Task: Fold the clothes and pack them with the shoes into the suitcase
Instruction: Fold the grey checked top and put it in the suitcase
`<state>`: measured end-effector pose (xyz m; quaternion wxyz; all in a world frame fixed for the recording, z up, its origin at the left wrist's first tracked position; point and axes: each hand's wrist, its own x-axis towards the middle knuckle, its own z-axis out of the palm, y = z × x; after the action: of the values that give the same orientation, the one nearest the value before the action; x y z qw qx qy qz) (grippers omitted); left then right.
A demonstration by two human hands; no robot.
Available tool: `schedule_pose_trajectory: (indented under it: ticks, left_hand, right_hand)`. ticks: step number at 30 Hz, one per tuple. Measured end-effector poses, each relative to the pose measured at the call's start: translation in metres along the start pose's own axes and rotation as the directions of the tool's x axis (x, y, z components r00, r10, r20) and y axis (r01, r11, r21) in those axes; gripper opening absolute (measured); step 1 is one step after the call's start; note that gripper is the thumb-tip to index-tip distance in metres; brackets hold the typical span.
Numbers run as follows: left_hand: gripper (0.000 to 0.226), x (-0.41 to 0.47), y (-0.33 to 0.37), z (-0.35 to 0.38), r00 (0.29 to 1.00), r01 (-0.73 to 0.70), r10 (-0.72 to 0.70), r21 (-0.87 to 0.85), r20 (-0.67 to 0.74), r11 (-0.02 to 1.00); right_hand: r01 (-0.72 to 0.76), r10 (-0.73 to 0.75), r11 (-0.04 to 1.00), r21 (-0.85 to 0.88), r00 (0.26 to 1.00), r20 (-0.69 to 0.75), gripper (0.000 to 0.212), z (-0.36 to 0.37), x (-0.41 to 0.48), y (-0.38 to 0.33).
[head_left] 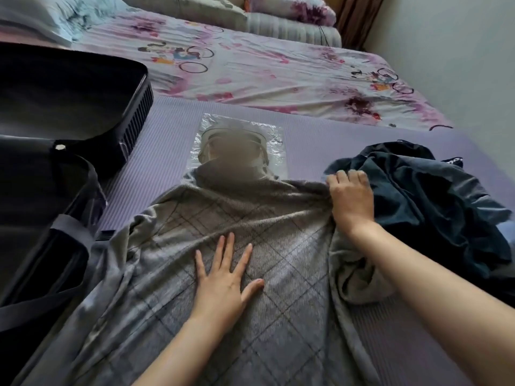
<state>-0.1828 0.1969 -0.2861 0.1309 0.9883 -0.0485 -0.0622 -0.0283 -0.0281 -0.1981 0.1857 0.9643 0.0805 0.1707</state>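
A grey checked garment (250, 218) lies spread over the purple mat in the middle. My left hand (225, 277) rests flat on it with fingers straight and spread. My right hand (351, 196) grips the garment's upper right edge, fingers curled into the cloth. A crumpled dark blue garment (434, 196) lies just right of that hand. Beyond the grey garment's far end lies a clear plastic bag (273, 140) holding the shoes, which are blurred. The open black suitcase (55, 112) stands at the left, its lid raised.
The purple mat (320, 143) covers the near part of the bed. A floral sheet (278, 73) and pillows (292, 18) lie farther back. A wall runs along the right side. Grey straps (69, 227) hang inside the suitcase's lower half.
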Motion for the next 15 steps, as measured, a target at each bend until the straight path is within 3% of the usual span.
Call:
schedule_pose_trajectory:
  ticks: [2, 4, 7, 9, 11, 13, 15]
  left_hand:
    - [0.096, 0.001, 0.001, -0.003, 1.0, 0.004, -0.004, 0.043, 0.01, 0.999]
    - [0.089, 0.0, -0.003, -0.003, 0.994, -0.01, 0.016, 0.051, -0.109, 0.999]
    - [0.073, 0.007, -0.012, -0.008, 0.966, -0.024, 0.032, 0.037, -0.258, 0.999]
    - [0.086, 0.018, -0.021, -0.019, 0.978, 0.033, -0.027, 0.025, -0.205, 0.999]
    - [0.096, 0.026, -0.039, -0.02, 0.99, 0.123, -0.12, 0.042, -0.076, 0.991]
    - [0.095, 0.028, -0.052, -0.022, 0.986, 0.165, -0.166, 0.052, 0.014, 0.985]
    - [0.088, 0.027, -0.055, -0.029, 0.985, 0.168, -0.168, 0.0, 0.05, 0.986]
  right_hand:
    - [0.023, -0.021, 1.0, -0.019, 0.992, 0.128, 0.043, 0.006, -0.007, -0.008]
    - [0.026, -0.027, 1.0, 0.01, 0.985, 0.168, 0.061, 0.011, -0.018, -0.014]
    - [0.154, -0.159, 0.975, 0.16, 0.987, 0.015, 0.067, 0.001, -0.038, -0.035]
    - [0.263, -0.297, 0.91, 0.319, 0.953, 0.061, 0.063, -0.007, -0.054, -0.053]
    - [0.225, -0.384, 0.87, 0.44, 0.867, 0.316, 0.065, -0.005, -0.066, -0.068]
    - [0.173, -0.401, 0.869, 0.464, 0.796, 0.454, 0.085, 0.003, -0.074, -0.072]
    - [0.156, -0.406, 0.86, 0.487, 0.787, 0.464, 0.098, 0.006, -0.075, -0.071]
